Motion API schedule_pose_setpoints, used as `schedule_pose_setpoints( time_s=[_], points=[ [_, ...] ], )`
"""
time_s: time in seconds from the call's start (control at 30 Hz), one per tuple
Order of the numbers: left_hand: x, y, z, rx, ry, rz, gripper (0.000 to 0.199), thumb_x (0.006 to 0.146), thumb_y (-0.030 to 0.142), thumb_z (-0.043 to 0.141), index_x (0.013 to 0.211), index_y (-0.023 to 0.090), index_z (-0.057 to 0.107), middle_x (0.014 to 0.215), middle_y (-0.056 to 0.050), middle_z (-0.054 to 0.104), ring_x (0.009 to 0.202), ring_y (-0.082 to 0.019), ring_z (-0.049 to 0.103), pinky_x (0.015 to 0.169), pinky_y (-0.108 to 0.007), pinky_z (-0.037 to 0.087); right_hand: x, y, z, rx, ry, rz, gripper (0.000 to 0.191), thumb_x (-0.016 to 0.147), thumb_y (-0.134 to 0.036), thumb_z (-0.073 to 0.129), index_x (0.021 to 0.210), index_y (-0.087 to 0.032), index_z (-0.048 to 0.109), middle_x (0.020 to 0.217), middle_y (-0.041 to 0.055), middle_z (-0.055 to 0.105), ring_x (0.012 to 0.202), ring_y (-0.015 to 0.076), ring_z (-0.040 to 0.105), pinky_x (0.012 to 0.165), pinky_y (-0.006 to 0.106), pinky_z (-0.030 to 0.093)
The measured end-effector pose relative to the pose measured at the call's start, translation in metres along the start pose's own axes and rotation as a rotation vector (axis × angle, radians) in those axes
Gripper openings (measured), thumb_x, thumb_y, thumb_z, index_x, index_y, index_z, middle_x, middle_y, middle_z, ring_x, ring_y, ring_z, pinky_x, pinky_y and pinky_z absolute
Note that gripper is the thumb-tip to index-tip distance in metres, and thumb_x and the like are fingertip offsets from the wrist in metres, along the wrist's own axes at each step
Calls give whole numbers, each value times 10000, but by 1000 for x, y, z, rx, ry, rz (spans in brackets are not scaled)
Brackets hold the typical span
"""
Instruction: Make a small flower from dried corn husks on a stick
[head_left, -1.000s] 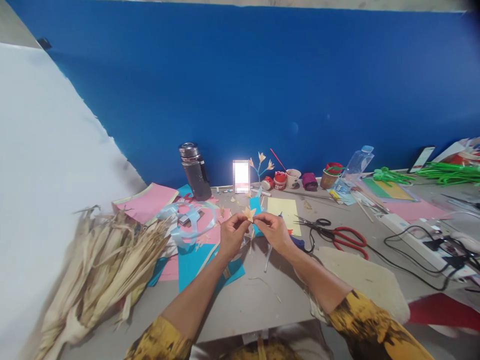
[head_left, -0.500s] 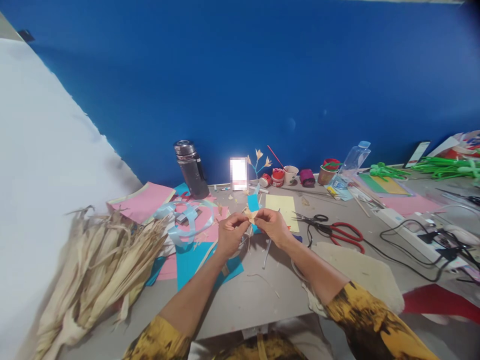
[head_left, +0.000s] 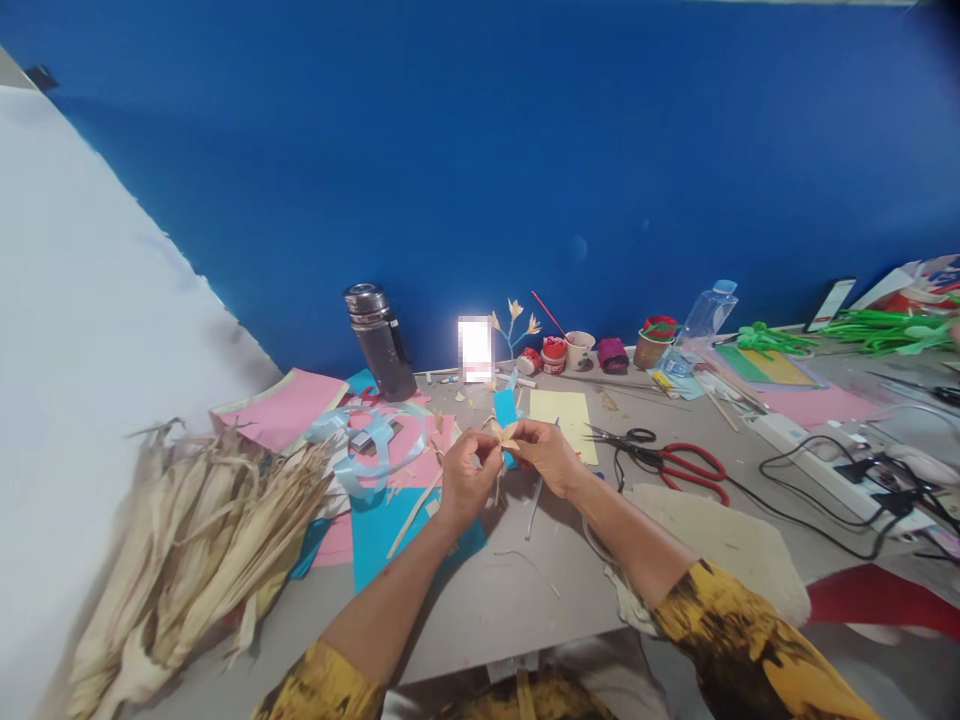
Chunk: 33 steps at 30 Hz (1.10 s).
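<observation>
Between my hands, above the middle of the table, is a small pale flower (head_left: 505,437) with pointed petals that look like dried corn husk. My left hand (head_left: 469,470) pinches it from the left with thumb and fingertips. From the right, my right hand (head_left: 547,455) pinches its petals. A thin stem hangs under the flower, partly hidden by my fingers. Just behind stand a strip of blue paper (head_left: 505,406) and a blue-stemmed spray of similar husk flowers (head_left: 514,322). A pale wire (head_left: 535,508) lies below my right hand.
Dried corn husks (head_left: 202,540) are heaped at left, beside coiled light-blue ribbon (head_left: 356,460) and a blue sheet (head_left: 375,555). A dark thermos (head_left: 379,345) stands behind. Right lie red-handled scissors (head_left: 690,465), a power strip (head_left: 817,470) with cables, and a plastic bottle (head_left: 705,320).
My left hand has turned, its fingers curling lower beside the flower. The flower's petals now look more spread. My right hand has barely shifted.
</observation>
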<state>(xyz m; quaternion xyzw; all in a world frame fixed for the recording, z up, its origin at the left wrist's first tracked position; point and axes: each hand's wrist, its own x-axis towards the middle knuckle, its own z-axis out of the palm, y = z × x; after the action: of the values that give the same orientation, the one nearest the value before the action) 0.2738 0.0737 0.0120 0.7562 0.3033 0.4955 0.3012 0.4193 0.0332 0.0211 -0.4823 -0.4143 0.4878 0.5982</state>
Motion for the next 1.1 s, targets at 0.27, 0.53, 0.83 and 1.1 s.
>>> schedule_pose_setpoints(
  time_s=[0.27,0.53,0.83,1.1],
  points=[
    [1,1,-1,4,-3,-18,74,792,148,570,741,189,604,734,8,613,671,-126,550,676,-243,446,-1,1,-1,35,-23,23,323,618,-437,821,696,-169,659,570,-41,506,503,81,406,463,221,304],
    [7,-2,-6,-39,75,-222,122,795,286,638,783,176,689,758,-23,694,722,-159,619,698,-262,478,-2,1,3,-81,43,-37,362,656,-446,789,874,-166,712,669,-5,619,515,91,428,472,241,328],
    [7,-2,-3,-71,79,-291,89,736,257,665,751,173,688,722,-14,679,679,-150,598,674,-263,481,-3,1,0,-169,94,-77,287,741,-437,700,672,-162,653,588,-1,587,518,95,431,463,227,292],
    [10,-11,-1,-380,-1,-399,260,686,289,726,905,159,675,751,-9,663,628,-120,590,610,-240,471,-1,-6,-3,7,143,-17,262,688,-401,729,634,-164,633,608,10,608,500,81,411,448,216,300]
  ],
)
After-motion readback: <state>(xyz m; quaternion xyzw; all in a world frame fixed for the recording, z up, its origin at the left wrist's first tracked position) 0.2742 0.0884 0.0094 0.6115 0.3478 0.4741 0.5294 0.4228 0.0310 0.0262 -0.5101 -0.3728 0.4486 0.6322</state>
